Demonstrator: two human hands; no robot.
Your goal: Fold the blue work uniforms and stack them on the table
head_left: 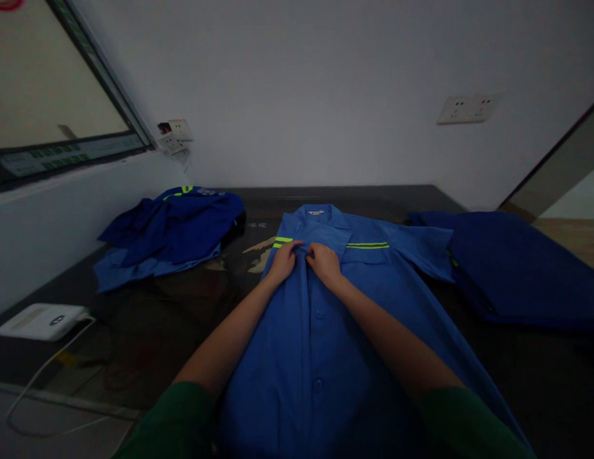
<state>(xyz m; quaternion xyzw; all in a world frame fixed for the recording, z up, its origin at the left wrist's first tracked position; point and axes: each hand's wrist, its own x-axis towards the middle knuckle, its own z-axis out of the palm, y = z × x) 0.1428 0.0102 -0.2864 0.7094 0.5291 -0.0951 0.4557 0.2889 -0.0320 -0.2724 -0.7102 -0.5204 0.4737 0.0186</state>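
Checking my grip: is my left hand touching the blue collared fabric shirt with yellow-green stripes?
Touching: the head view shows your left hand pinching the blue shirt along its front edge.

Indoor rm, kind unclear, elec. sockets (467,109), window (52,89), dk tabletop (148,344)

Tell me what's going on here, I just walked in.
A person has both hands on the front of a shirt, the left hand and right hand close together below its collar. The shirt lies spread face up on a table, with rumpled clothes to the left and dark blue cloth to the right.
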